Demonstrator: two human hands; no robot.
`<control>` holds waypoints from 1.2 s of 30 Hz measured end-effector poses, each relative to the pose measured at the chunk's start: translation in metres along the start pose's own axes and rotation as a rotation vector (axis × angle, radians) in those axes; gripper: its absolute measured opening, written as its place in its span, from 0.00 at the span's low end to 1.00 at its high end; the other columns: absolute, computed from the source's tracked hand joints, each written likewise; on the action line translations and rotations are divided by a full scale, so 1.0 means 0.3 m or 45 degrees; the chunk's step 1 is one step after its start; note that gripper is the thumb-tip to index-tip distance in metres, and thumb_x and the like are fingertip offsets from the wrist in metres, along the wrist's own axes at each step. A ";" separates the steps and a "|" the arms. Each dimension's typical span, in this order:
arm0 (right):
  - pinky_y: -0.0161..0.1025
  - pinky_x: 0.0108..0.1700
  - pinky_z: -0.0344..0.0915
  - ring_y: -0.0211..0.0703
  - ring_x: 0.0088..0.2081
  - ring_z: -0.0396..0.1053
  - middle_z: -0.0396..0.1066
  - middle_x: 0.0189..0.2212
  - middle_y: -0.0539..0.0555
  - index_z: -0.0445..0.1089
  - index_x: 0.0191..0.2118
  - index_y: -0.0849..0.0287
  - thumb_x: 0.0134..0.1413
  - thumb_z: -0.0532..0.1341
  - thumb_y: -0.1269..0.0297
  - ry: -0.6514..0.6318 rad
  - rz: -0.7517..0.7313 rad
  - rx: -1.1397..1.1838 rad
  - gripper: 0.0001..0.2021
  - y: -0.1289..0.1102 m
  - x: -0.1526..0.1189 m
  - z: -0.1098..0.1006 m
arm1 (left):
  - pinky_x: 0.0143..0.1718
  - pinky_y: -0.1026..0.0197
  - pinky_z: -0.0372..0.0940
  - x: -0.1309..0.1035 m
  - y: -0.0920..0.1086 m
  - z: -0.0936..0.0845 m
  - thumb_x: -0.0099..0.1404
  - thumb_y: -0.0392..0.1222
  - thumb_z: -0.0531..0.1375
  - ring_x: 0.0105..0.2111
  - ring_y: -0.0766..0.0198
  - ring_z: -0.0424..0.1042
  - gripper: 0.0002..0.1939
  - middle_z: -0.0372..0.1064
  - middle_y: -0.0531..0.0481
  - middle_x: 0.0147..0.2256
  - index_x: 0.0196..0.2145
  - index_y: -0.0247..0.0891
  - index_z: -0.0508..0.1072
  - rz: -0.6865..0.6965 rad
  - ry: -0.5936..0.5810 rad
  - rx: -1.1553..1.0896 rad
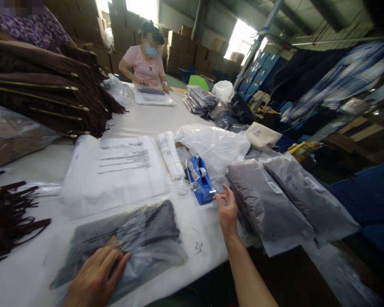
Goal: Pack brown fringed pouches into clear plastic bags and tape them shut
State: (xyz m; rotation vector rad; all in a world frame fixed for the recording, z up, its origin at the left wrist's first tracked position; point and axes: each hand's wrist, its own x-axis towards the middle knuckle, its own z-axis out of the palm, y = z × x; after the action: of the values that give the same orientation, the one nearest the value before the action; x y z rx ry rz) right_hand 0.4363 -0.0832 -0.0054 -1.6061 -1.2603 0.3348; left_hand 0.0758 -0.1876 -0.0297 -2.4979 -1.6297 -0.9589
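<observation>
A clear plastic bag [128, 260] with a dark folded item inside lies at the table's near edge. My left hand [97, 268] rests flat on it, beside a small tan tag [114, 242] under the plastic. To the right, my right hand [227, 204] pinches a bit of clear tape [213, 192] at the front end of a blue tape dispenser [199, 181]. The dispenser stands on the table next to a rolled stack of white printed bags [171, 155]. Just right of that hand are filled grey bags [265, 200] with barcode labels.
White printed plastic bags [115, 170] lie beyond the near bag. Brown fringed items with zippers [45, 89] are piled at left. Across the white table [144, 121], a person in pink [149, 64] handles another bag. Crumpled clear plastic [214, 145] lies behind the dispenser.
</observation>
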 end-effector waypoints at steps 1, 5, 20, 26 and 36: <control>0.47 0.51 0.58 0.45 0.41 0.68 0.71 0.29 0.52 0.57 0.59 0.62 0.57 0.55 0.58 0.029 0.039 0.001 0.26 0.017 -0.026 -0.009 | 0.38 0.59 0.61 -0.001 0.005 -0.004 0.67 0.48 0.53 0.31 0.61 0.68 0.13 0.67 0.52 0.28 0.30 0.40 0.70 0.001 -0.045 0.030; 0.48 0.51 0.59 0.48 0.41 0.68 0.71 0.30 0.53 0.58 0.59 0.62 0.52 0.59 0.58 0.101 0.095 -0.199 0.29 0.077 -0.073 -0.057 | 0.38 0.58 0.60 -0.013 0.017 -0.005 0.67 0.45 0.54 0.31 0.61 0.65 0.12 0.64 0.51 0.27 0.26 0.39 0.66 -0.087 -0.089 0.102; 0.45 0.50 0.58 0.48 0.40 0.64 0.70 0.35 0.56 0.47 0.65 0.57 0.50 0.65 0.64 -1.576 -1.114 -0.572 0.38 -0.399 -0.294 0.326 | 0.36 0.58 0.60 -0.030 0.016 -0.006 0.66 0.42 0.53 0.30 0.61 0.64 0.12 0.64 0.50 0.27 0.26 0.38 0.66 -0.171 -0.112 0.082; 0.44 0.48 0.57 0.50 0.40 0.65 0.71 0.32 0.55 0.45 0.65 0.56 0.49 0.66 0.60 -1.404 -1.103 -0.715 0.41 -0.325 -0.314 0.357 | 0.35 0.57 0.59 -0.017 0.028 0.003 0.66 0.40 0.53 0.30 0.60 0.64 0.11 0.64 0.49 0.27 0.26 0.38 0.66 -0.156 -0.102 0.223; 0.42 0.36 0.64 0.48 0.34 0.68 0.65 0.43 0.58 0.38 0.66 0.52 0.43 0.69 0.53 -1.039 -0.775 -0.840 0.50 -0.309 -0.246 0.384 | 0.34 0.58 0.59 -0.005 0.021 0.018 0.67 0.41 0.52 0.30 0.60 0.64 0.12 0.65 0.49 0.27 0.26 0.38 0.66 -0.157 -0.046 0.295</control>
State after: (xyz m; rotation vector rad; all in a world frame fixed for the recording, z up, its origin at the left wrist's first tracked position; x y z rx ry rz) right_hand 0.2713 -0.0900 -0.0050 -1.5317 -2.6168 0.1873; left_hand 0.0833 -0.1899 -0.0329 -2.2994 -1.8070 -0.6902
